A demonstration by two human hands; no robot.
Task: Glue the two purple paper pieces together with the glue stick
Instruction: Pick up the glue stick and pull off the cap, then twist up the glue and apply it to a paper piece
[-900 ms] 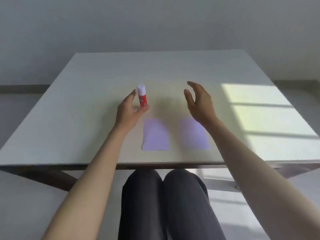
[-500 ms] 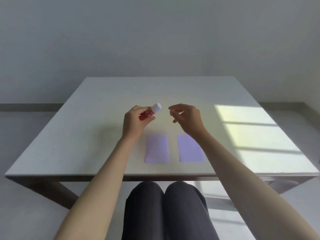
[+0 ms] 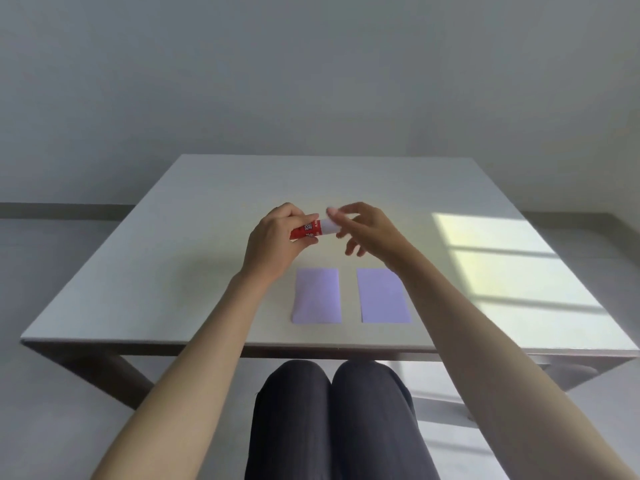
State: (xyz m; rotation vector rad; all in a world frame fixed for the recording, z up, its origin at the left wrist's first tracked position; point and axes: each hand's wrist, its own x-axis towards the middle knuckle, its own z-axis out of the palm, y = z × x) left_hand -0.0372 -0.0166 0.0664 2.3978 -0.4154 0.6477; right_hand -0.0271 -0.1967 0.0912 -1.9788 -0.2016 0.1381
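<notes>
Two purple paper pieces lie flat side by side near the table's front edge, the left piece (image 3: 317, 295) and the right piece (image 3: 382, 296), a gap between them. Above and behind them my left hand (image 3: 277, 240) holds a red glue stick (image 3: 308, 230) lying sideways, its white cap pointing right. My right hand (image 3: 367, 230) has its thumb and forefinger pinched on that white cap (image 3: 329, 226); the other fingers are spread. My right forearm crosses over the right piece's top corner.
The pale table (image 3: 173, 271) stands against a plain wall, with a sunlit patch (image 3: 502, 268) on its right side. My knees in dark trousers (image 3: 329, 420) show below the front edge.
My left hand has lifted the glue stick off the table and tipped it sideways. My right hand has closed in and taken hold of the cap. The camera has tilted up.
</notes>
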